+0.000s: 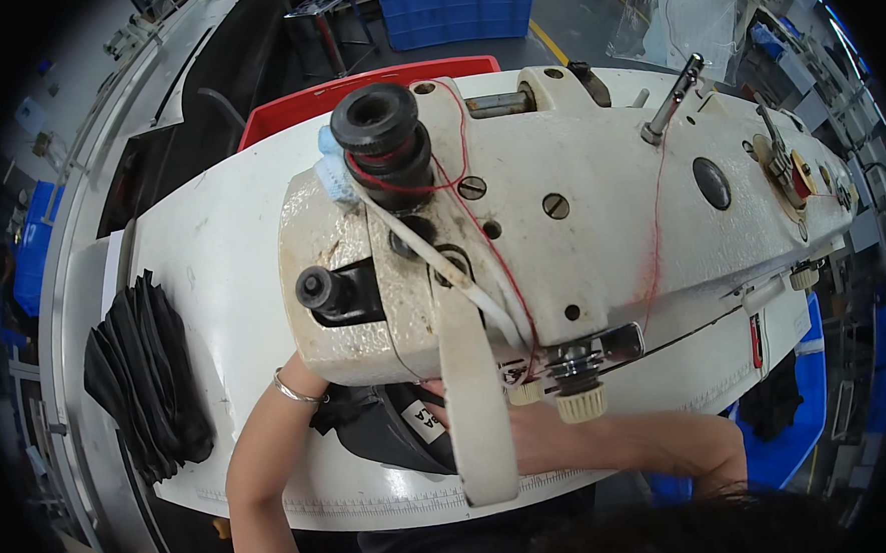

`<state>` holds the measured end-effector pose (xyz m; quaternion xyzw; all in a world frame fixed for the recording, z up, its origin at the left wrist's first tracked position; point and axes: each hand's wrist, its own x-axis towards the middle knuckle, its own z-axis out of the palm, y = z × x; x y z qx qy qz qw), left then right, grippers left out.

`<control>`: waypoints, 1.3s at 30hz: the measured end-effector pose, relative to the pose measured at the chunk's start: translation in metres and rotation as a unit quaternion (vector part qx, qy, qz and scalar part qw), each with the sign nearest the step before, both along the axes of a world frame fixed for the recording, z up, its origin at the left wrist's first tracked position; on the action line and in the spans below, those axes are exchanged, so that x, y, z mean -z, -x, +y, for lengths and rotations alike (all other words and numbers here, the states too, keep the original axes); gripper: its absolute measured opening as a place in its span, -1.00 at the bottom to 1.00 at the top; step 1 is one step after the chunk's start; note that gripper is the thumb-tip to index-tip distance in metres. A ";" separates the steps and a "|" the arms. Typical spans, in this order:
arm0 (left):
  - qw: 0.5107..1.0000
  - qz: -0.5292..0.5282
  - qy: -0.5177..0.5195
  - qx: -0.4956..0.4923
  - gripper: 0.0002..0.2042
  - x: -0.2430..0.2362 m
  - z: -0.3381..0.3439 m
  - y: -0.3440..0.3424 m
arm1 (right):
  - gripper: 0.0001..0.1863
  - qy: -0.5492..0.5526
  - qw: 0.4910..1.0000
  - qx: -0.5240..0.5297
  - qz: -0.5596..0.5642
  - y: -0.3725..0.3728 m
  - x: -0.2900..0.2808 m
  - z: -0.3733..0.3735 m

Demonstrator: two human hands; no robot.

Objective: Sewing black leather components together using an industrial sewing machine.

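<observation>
A white industrial sewing machine (599, 198) fills the middle, red thread running over it. Beneath its head, a piece of dark grey and black fabric (381, 435) with a white label (423, 422) lies on the table. My left hand (312, 373), a bracelet at its wrist, reaches under the left end of the head, and its fingers are hidden there. From the right, my right hand (533, 434) comes in beside the labelled fabric. The machine's long pale lever (478, 405) and head cover most of its fingers, so I cannot make out their grip.
A stack of folded black fabric pieces (148, 377) lies on the white table (226, 243) at the left. Behind the machine is a red bin (264, 119). A blue bin (806, 413) holding black fabric stands at the right. Farther back is a blue crate (457, 10).
</observation>
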<state>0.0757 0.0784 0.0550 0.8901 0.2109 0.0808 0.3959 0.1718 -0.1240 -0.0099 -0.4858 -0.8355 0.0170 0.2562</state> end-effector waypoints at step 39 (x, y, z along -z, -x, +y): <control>0.724 -0.116 0.680 -0.004 -0.63 0.020 -0.203 0.053 | -0.61 -0.061 0.960 0.269 -0.041 0.036 -0.086 -0.145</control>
